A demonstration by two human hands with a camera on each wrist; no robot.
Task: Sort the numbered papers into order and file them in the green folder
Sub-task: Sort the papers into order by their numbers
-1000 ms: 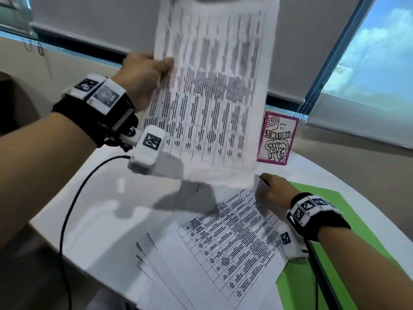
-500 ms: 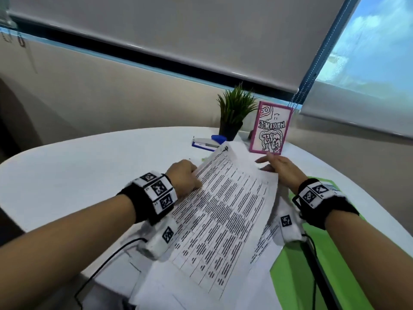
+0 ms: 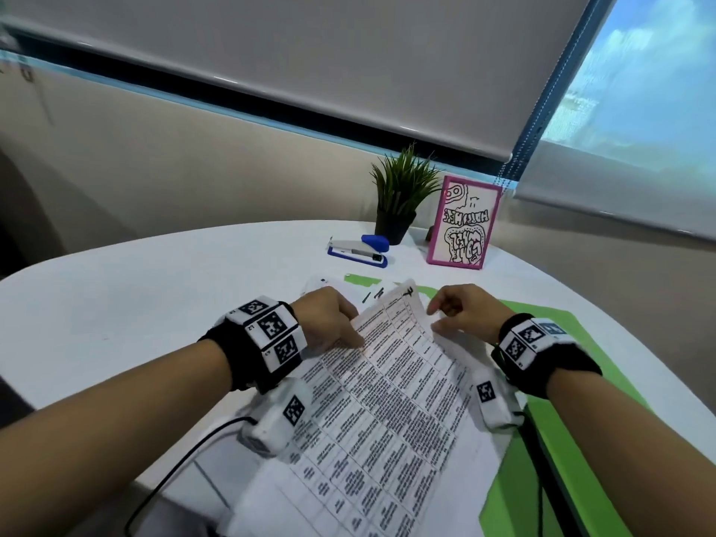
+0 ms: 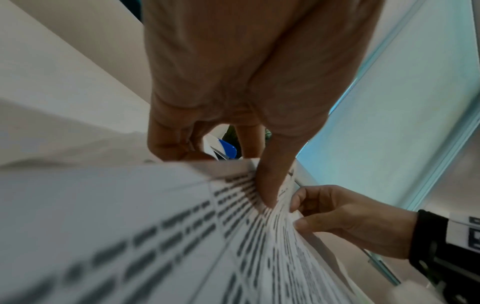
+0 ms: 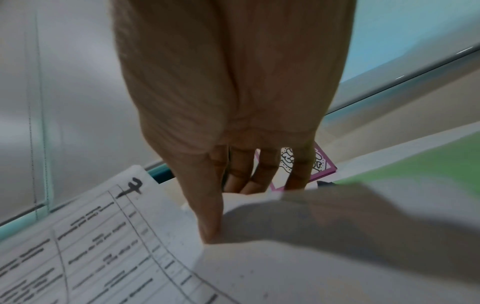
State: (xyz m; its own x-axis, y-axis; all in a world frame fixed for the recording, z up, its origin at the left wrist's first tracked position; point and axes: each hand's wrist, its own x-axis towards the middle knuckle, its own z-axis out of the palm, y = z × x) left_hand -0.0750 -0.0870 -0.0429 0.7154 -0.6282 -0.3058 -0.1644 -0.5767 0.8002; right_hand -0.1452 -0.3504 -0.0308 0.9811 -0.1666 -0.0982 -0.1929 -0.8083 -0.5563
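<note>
The printed papers (image 3: 387,420) form one stack, raised at the far end, above the white table. The top sheet carries a handwritten 7 (image 5: 132,187) in its far corner. My left hand (image 3: 329,323) pinches the stack's left edge, thumb (image 4: 267,185) on top and fingers underneath. My right hand (image 3: 465,315) pinches the right edge, with its thumb (image 5: 210,226) on a sheet and its fingers behind. The green folder (image 3: 515,494) lies open and flat on the table, under and to the right of the papers.
A blue and white stapler (image 3: 358,251), a small potted plant (image 3: 401,195) and a pink-framed card (image 3: 463,222) stand at the table's far side. The white round table (image 3: 116,304) spreads to the left. A black cable (image 3: 186,459) runs off the near edge.
A second ago my left hand held one sheet high in the air. It has come down onto the stack. Both hands now hold the stack's far end, closer together.
</note>
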